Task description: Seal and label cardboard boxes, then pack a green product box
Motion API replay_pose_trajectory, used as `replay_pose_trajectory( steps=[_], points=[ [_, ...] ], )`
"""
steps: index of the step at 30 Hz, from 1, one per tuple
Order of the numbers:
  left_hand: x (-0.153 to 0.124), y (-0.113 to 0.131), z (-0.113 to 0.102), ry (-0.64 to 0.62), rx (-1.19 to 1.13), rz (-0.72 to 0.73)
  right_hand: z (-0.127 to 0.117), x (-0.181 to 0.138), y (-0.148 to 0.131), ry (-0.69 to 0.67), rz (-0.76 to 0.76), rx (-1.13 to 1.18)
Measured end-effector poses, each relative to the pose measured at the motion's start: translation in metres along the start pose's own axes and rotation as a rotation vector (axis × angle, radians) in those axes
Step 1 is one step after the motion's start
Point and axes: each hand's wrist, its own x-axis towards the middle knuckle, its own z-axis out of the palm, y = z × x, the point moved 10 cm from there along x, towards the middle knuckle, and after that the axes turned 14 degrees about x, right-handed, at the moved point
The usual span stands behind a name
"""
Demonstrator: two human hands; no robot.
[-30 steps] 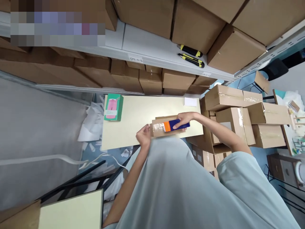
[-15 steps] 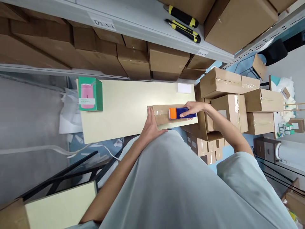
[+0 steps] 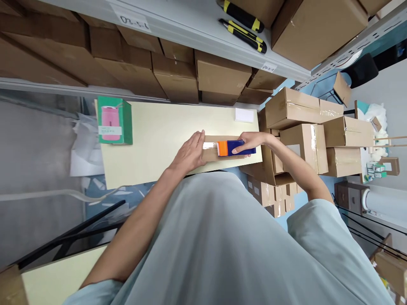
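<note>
A small cardboard box (image 3: 210, 154) lies on the pale yellow table (image 3: 159, 135) near its right end. My left hand (image 3: 190, 151) rests flat on the box's left part, fingers stretched out. My right hand (image 3: 249, 140) grips a blue and orange tape dispenser (image 3: 234, 148) that lies on top of the box. A strip of clear tape shines on the box just left of the dispenser's orange head.
A green box with a pink picture (image 3: 113, 120) stands at the table's far left, a white pad (image 3: 244, 115) at its far right corner. Taped cartons (image 3: 305, 127) are stacked to the right. Shelves above hold cartons and two yellow-black utility knives (image 3: 243, 25).
My left hand has moved from the box's left end up onto its top and flattened. The dispenser has shifted a little left along the box. The view has tilted downward.
</note>
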Motion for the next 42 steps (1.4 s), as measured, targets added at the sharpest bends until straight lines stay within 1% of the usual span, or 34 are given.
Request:
replay_pose_trajectory(
  steps=[5, 7, 11, 13, 16, 19, 23, 29, 32, 37, 42],
  points=[
    [-0.043, -0.030, -0.002, 0.011, -0.018, -0.072, 0.021, 0.021, -0.006, -0.006, 0.048, 0.040],
    [-0.060, -0.046, -0.001, 0.009, -0.041, -0.110, 0.025, 0.024, -0.005, -0.013, 0.079, 0.044],
    [-0.100, -0.093, 0.002, 0.014, -0.051, -0.236, 0.016, 0.014, 0.003, 0.004, 0.129, -0.015],
    [-0.121, -0.114, 0.005, -0.020, -0.008, -0.286, 0.009, 0.006, 0.009, 0.016, 0.157, -0.045],
    [-0.141, -0.130, 0.009, -0.062, 0.072, -0.300, 0.003, 0.001, 0.018, 0.034, 0.180, -0.035],
    [-0.147, -0.135, 0.010, -0.075, 0.102, -0.318, 0.002, 0.010, 0.024, 0.041, 0.191, -0.024],
    [-0.144, -0.135, 0.013, -0.102, 0.106, -0.342, -0.002, 0.023, 0.029, 0.071, 0.207, -0.066],
    [-0.139, -0.132, 0.010, -0.152, 0.120, -0.359, -0.004, 0.023, 0.032, 0.093, 0.231, -0.073],
    [-0.139, -0.130, 0.008, -0.179, 0.136, -0.370, -0.003, 0.029, 0.034, 0.112, 0.260, -0.097],
    [-0.139, -0.122, 0.002, -0.190, 0.133, -0.357, 0.000, 0.048, 0.034, 0.179, 0.359, -0.265],
    [-0.139, -0.120, 0.002, -0.204, 0.142, -0.364, 0.017, 0.067, 0.020, 0.279, 0.409, -0.480]
  ],
)
